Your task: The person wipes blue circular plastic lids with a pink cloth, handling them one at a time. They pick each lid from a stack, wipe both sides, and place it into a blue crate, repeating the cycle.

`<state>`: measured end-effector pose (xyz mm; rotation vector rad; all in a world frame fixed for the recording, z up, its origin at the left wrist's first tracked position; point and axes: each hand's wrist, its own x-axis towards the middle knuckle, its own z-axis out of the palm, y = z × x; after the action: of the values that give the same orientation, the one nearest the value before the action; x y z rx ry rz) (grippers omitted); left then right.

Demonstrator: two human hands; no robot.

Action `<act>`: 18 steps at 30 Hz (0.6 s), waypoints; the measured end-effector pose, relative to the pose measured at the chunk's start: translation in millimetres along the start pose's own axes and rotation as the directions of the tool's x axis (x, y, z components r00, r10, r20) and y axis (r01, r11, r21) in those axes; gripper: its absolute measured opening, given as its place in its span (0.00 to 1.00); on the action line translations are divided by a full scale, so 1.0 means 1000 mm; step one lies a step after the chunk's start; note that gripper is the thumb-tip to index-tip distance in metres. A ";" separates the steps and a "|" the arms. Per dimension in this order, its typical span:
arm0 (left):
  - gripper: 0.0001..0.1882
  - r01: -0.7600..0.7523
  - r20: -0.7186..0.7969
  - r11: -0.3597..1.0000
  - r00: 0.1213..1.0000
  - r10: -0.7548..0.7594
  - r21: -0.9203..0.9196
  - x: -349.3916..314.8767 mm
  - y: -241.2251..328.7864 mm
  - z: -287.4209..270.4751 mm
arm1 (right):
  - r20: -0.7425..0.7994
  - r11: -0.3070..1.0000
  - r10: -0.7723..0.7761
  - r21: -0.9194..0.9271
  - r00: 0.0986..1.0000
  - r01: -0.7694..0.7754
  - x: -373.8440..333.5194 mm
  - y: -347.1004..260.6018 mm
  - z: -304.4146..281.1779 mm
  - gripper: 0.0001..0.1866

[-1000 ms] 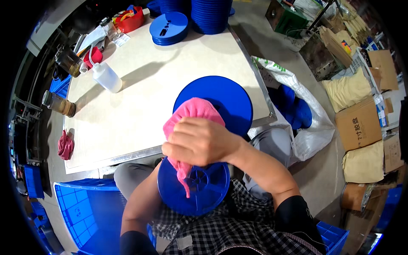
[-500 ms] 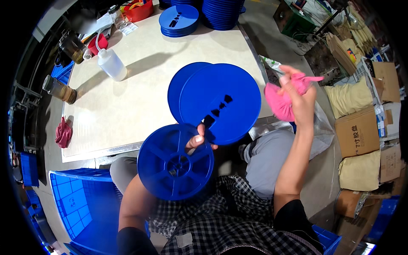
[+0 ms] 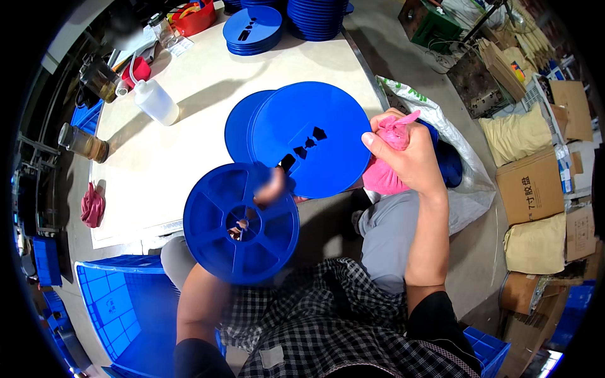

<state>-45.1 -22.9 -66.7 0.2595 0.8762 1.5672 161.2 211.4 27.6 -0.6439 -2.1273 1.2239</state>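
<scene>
From the head camera: my right hand has swung the bunched pink cloth off to the right, fingers clenched around it, uncovering the work. My left hand pinches one blue plastic spoked reel over my lap; two flat blue plastic discs overlap at the white table edge.
</scene>
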 end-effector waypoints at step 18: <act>0.14 -0.156 0.002 0.986 0.988 0.156 0.058 0.015 -0.002 0.067 | 0.104 0.412 -0.911 0.286 0.399 0.865 -0.069 -0.063 0.162 0.15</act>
<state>-5.1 16.6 -27.2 0.3755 0.9227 1.6884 89.2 40.7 0.9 0.7793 -1.9776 0.8236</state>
